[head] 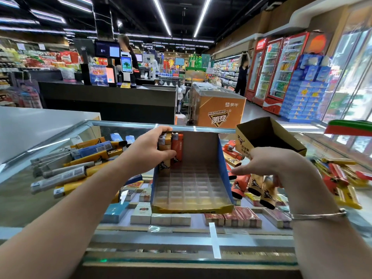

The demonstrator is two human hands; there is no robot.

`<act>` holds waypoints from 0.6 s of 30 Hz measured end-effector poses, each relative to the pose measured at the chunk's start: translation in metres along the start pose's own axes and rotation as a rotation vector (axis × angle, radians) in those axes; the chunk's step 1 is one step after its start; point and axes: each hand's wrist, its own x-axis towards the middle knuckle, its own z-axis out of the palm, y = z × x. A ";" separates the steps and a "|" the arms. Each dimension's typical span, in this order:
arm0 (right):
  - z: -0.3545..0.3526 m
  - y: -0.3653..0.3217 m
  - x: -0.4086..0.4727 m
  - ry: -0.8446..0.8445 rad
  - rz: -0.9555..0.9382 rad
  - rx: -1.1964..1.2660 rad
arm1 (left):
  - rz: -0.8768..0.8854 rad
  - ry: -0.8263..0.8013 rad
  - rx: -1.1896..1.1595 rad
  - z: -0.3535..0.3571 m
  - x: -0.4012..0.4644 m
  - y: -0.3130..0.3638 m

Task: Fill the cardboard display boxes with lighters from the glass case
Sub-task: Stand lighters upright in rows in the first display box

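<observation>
head view: my left hand (150,150) sits at about eleven o'clock of the open display box (191,207), fingers curled around a cluster of tan lighters (164,144) standing in the box's far left corner, thumb pressing their front. an orange lighter (177,149) stands upright just beside them, touching the back wall. the rest of the box's clear slotted tray shows bare cells. the box rests on the glass case (60,198). at three o'clock of the box my right hand (269,164) hovers palm down, fingers loosely curled over a handful of orange and tan lighters (259,186) that hang below it, bases pointing down; a bangle (320,215) circles that wrist. a second display box (269,135), tilted, lies just behind that hand. more loose lighters (78,164) lie heaped at nine o'clock and also at three o'clock on the glass.
</observation>
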 end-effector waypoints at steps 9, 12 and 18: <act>0.009 -0.008 0.004 -0.042 -0.140 0.042 | 0.022 -0.017 -0.036 -0.002 0.001 -0.003; 0.006 0.001 0.003 -0.070 -0.075 0.047 | 0.017 -0.021 -0.051 -0.002 0.002 -0.005; 0.009 0.000 0.008 -0.098 -0.093 0.154 | 0.018 -0.017 -0.031 -0.002 0.003 -0.006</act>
